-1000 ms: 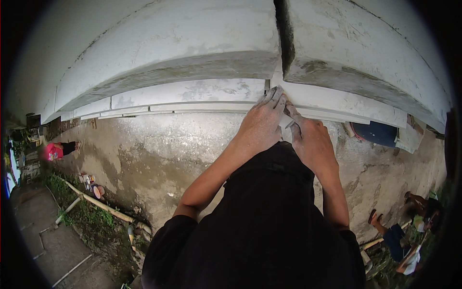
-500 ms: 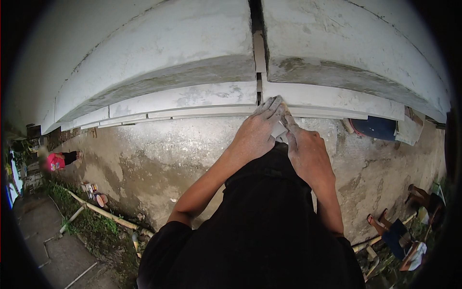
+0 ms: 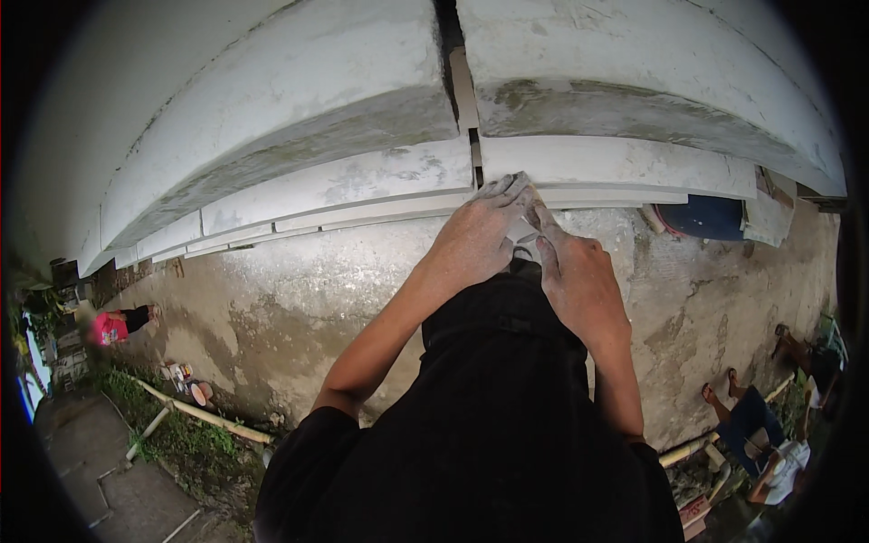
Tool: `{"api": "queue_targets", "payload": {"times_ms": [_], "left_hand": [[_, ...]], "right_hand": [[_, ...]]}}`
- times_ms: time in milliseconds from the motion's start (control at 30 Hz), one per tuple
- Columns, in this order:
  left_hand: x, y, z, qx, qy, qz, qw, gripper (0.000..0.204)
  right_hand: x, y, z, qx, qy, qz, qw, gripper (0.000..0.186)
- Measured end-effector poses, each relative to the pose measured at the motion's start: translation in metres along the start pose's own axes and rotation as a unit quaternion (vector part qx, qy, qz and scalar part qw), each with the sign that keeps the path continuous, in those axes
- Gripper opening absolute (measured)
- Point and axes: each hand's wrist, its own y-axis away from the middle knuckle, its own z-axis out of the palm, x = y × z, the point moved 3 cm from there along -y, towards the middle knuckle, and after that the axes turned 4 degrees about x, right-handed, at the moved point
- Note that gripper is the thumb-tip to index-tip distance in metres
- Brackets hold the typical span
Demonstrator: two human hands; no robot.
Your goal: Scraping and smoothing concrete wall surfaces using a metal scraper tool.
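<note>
My left hand (image 3: 478, 233) and my right hand (image 3: 581, 271) meet at the lower edge of a long white slab (image 3: 625, 163), just right of a narrow dark gap (image 3: 475, 158). Grey-white dust coats the fingers of both. The left fingers lie close together, their tips against the slab edge. My right index finger points up toward the same spot, thumb raised beside it. Between the hands shows a small pale piece (image 3: 522, 232); its kind is hidden by the fingers. Whatever the fingertips pinch is too small to make out.
Larger white-grey slabs (image 3: 299, 100) rise above. Below lies a stained concrete floor (image 3: 299, 317). A person in pink (image 3: 113, 328) is at far left; seated people (image 3: 760, 434) are at lower right. Bamboo poles (image 3: 204, 414) edge the plants. A dark blue round-edged object (image 3: 701, 217) sits at right.
The whole view has shifted and tilted slightly. Both hands stay together at the slab edge, a little farther right of the gap.
</note>
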Motion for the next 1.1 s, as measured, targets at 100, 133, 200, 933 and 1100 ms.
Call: {"api": "queue_targets", "payload": {"times_ms": [100, 133, 200, 933, 1100], "left_hand": [[0.001, 0.005, 0.004, 0.016, 0.011, 0.018, 1.0, 0.072], [-0.003, -0.003, -0.002, 0.001, 0.011, 0.005, 1.0, 0.072], [-0.001, -0.001, -0.003, -0.015, 0.011, -0.008, 1.0, 0.073], [0.003, 0.012, 0.001, -0.004, -0.001, 0.021, 1.0, 0.075], [0.001, -0.001, -0.008, 0.003, -0.025, 0.007, 1.0, 0.076]], "right_hand": [[0.009, 0.002, 0.011, -0.015, -0.008, 0.014, 1.0, 0.036], [0.007, -0.005, 0.013, 0.021, 0.004, -0.019, 1.0, 0.037], [0.004, 0.0, 0.01, 0.056, 0.016, -0.05, 0.997, 0.039], [0.021, 0.017, 0.005, 0.063, -0.052, 0.015, 0.997, 0.036], [0.012, -0.004, 0.007, 0.046, 0.059, -0.005, 0.997, 0.039]]}}
